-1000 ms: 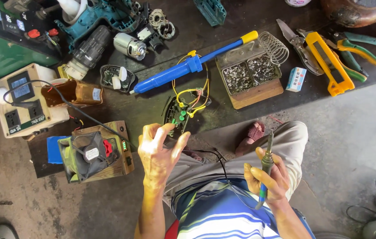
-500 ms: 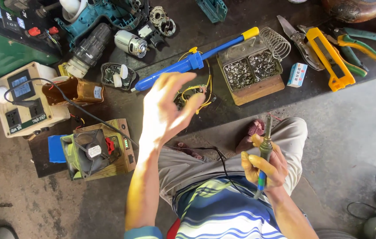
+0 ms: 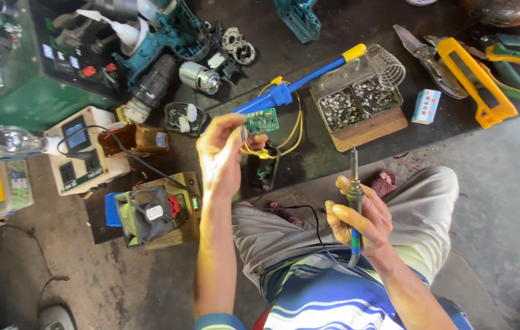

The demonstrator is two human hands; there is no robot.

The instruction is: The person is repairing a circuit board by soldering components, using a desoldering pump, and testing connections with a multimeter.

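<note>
The left hand (image 3: 223, 156) pinches a small green board (image 3: 262, 120), lifted just in front of the blue solder sucker (image 3: 293, 85). The right hand (image 3: 361, 220), well back from the sucker over the lap, grips a soldering iron (image 3: 354, 195), tip up.

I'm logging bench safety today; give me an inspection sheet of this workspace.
Surface: dark floor slab, crowded.
Job's things: small green circuit board with yellow wires; soldering iron, tip up.
Clutter: blue solder sucker, solder tray, drill parts, cutters, fan unit.
Grippers: left hand pinches the board; right hand grips the iron.
Cables: black cord over the lap.
Surroundings: green machine, socket box.
</note>
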